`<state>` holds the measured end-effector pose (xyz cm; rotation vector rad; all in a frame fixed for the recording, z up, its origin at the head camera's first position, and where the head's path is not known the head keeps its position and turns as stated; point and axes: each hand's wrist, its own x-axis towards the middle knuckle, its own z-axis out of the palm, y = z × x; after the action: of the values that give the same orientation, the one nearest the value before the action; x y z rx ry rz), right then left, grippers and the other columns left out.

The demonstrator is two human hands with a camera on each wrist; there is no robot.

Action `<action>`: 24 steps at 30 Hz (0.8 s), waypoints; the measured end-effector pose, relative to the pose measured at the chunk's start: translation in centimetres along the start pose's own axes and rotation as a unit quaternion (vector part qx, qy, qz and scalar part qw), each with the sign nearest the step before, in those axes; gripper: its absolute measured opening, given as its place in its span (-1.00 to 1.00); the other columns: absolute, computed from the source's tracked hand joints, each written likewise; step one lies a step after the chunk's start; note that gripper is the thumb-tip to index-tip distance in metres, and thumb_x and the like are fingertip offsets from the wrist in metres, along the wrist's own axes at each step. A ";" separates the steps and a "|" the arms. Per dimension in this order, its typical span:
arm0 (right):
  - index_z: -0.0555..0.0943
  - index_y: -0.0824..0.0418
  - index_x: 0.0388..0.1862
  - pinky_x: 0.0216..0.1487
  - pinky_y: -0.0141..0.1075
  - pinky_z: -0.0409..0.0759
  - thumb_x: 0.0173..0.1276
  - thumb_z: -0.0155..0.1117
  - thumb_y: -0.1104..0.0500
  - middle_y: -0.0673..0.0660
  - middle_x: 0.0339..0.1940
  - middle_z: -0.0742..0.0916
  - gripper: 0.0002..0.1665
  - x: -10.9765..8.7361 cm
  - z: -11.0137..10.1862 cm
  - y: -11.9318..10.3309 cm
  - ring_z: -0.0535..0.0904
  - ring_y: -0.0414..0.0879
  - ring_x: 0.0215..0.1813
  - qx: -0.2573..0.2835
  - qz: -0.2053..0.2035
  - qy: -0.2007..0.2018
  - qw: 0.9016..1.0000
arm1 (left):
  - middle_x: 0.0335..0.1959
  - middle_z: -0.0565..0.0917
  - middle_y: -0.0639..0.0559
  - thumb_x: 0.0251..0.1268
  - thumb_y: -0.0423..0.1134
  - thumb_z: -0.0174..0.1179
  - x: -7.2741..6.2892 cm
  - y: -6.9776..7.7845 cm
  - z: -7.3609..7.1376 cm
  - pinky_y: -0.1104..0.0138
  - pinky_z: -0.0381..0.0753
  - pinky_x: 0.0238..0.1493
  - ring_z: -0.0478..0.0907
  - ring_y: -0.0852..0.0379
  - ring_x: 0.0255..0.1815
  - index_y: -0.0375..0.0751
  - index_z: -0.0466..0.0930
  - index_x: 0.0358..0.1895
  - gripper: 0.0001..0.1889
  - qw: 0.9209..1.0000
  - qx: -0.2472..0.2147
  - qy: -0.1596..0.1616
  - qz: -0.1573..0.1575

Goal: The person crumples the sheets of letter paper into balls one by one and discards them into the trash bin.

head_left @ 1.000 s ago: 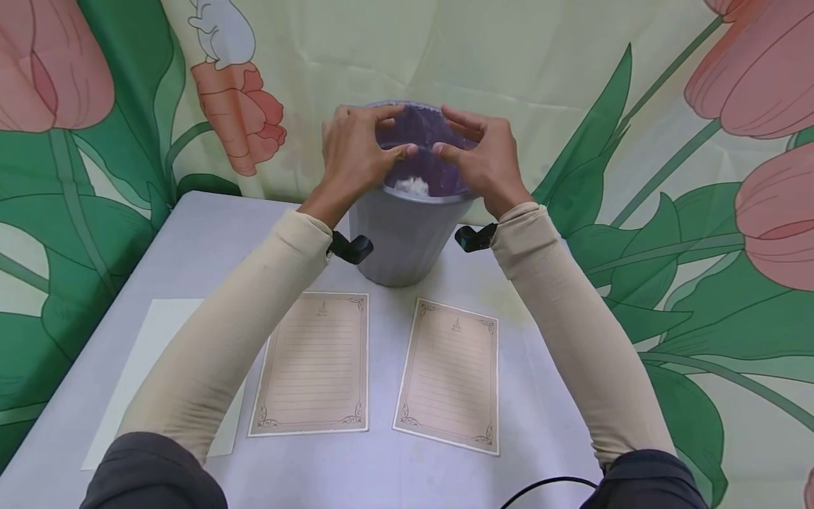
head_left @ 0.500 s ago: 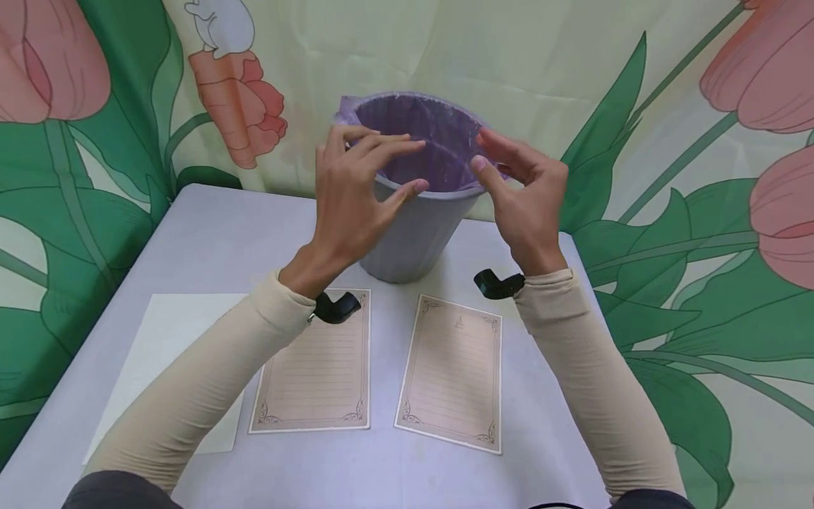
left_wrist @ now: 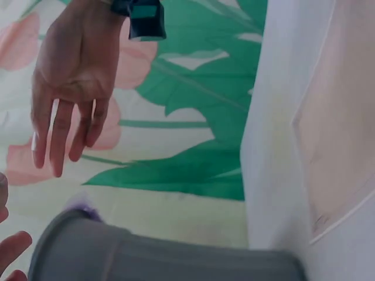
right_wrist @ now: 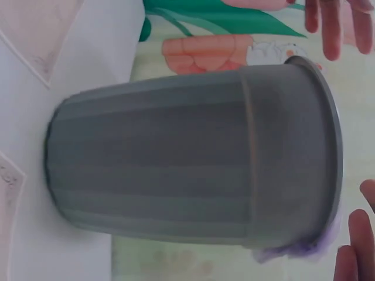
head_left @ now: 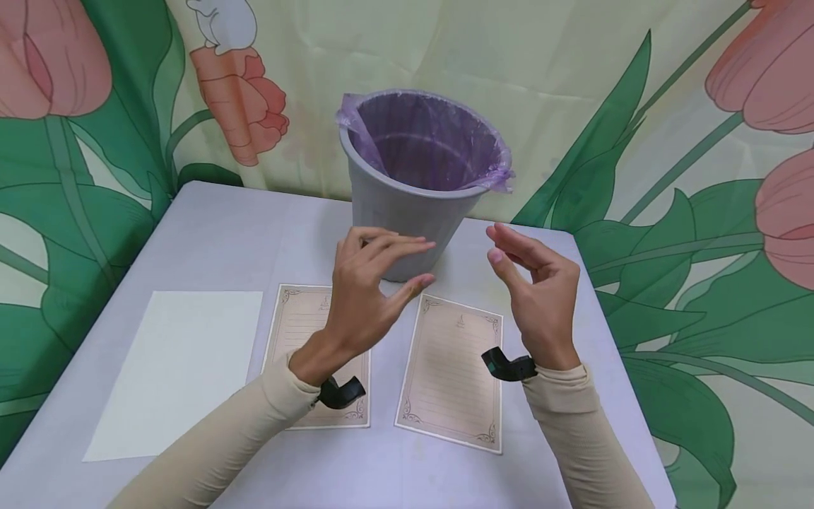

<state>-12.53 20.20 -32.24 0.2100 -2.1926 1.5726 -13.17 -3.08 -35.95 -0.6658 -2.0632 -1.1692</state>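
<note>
My left hand (head_left: pixel 372 283) is held in the air with loosely bent, spread fingers, overlapping the bin's lower front in the head view. Nothing is in its grasp. To the right, my right hand (head_left: pixel 543 297) is also raised, palm facing inward, with relaxed fingers and nothing held. Behind both hands a grey ribbed waste bin (head_left: pixel 403 208) stands upright on the table. A purple plastic bag (head_left: pixel 439 152) lines it and folds over the rim at the left and right. The right wrist view has the bin's ribbed side (right_wrist: pixel 164 158) up close.
A blank white sheet (head_left: pixel 178 367) lies at the left of the table (head_left: pixel 254 240). Nearer the middle are two lined, bordered sheets, one (head_left: pixel 299 311) partly covered by my left hand and the other (head_left: pixel 448 382) in front of my right. A tulip-print curtain (head_left: pixel 547 71) hangs behind.
Both hands have come back from over the bin's mouth toward me, the right one also moving outward. The white crumpled thing seen inside the bin earlier no longer shows.
</note>
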 end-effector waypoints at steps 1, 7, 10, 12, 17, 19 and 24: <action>0.77 0.06 0.25 0.43 -0.21 0.55 0.49 0.44 0.25 0.06 0.18 0.84 -0.62 -0.5 -0.1 0.3 0.72 -0.02 0.18 -0.001 0.008 0.003 1.000 | 0.11 0.82 0.07 0.25 -0.07 0.57 -0.7 0.0 0.2 0.04 0.37 0.21 0.51 -0.02 0.18 0.00 0.80 0.17 -0.58 1.000 -0.008 -0.005 -0.009; 0.76 0.05 0.27 0.36 -0.24 0.56 0.49 0.44 0.24 0.08 0.21 0.83 -0.60 -3.5 -0.8 2.3 0.72 -0.05 0.17 -0.005 0.061 0.009 0.998 | 0.14 0.81 0.14 0.28 -0.08 0.55 -4.6 -0.1 1.4 0.12 0.41 0.27 0.50 0.05 0.17 0.03 0.78 0.20 -0.58 0.994 -0.060 -0.040 -0.078; 0.75 0.05 0.29 0.26 -0.35 0.61 0.48 0.45 0.26 0.09 0.22 0.82 -0.57 -4.9 -1.1 3.6 0.72 0.00 0.18 -0.009 0.091 0.015 0.996 | 0.15 0.80 0.18 0.29 -0.08 0.54 -6.3 -0.2 2.0 0.14 0.44 0.25 0.50 0.10 0.17 0.05 0.77 0.22 -0.57 0.989 -0.071 -0.057 -0.116; 0.74 0.04 0.30 0.19 -0.43 0.66 0.47 0.45 0.26 0.10 0.23 0.82 -0.56 -5.8 -1.3 4.6 0.72 0.04 0.20 -0.015 0.108 0.020 0.994 | 0.15 0.80 0.21 0.29 -0.07 0.54 -7.4 -0.2 2.4 0.13 0.46 0.23 0.50 0.12 0.17 0.08 0.76 0.23 -0.56 0.985 -0.076 -0.064 -0.140; 0.73 0.04 0.32 0.10 -0.48 0.72 0.43 0.51 0.23 0.12 0.25 0.81 -0.51 -7.9 -1.4 7.0 0.73 -0.01 0.20 -0.027 0.146 0.031 0.988 | 0.15 0.78 0.24 0.26 -0.09 0.57 -9.7 -0.1 3.3 0.09 0.52 0.20 0.49 0.16 0.18 0.16 0.75 0.25 -0.52 0.971 -0.098 -0.078 -0.204; 0.72 0.04 0.33 0.08 -0.48 0.73 0.41 0.54 0.22 0.11 0.25 0.81 -0.48 -8.7 -1.5 7.7 0.74 -0.09 0.18 -0.029 0.164 0.035 0.985 | 0.15 0.77 0.25 0.25 -0.10 0.57 -10.4 -0.1 3.7 0.09 0.55 0.21 0.50 0.18 0.19 0.19 0.74 0.25 -0.52 0.964 -0.109 -0.082 -0.227; 0.72 0.02 0.33 0.05 -0.48 0.74 0.35 0.59 0.21 0.06 0.26 0.81 -0.44 -10.3 -1.6 9.4 0.74 -0.21 0.15 -0.031 0.210 0.047 0.976 | 0.19 0.76 0.26 0.26 -0.07 0.56 -12.1 -0.5 4.7 0.15 0.60 0.22 0.56 0.14 0.22 0.21 0.73 0.26 -0.52 0.954 -0.112 -0.094 -0.263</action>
<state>-6.35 23.66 -44.38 -0.3647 -2.3091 1.6780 -7.06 -0.43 -47.11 -0.3392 -2.3746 -1.7150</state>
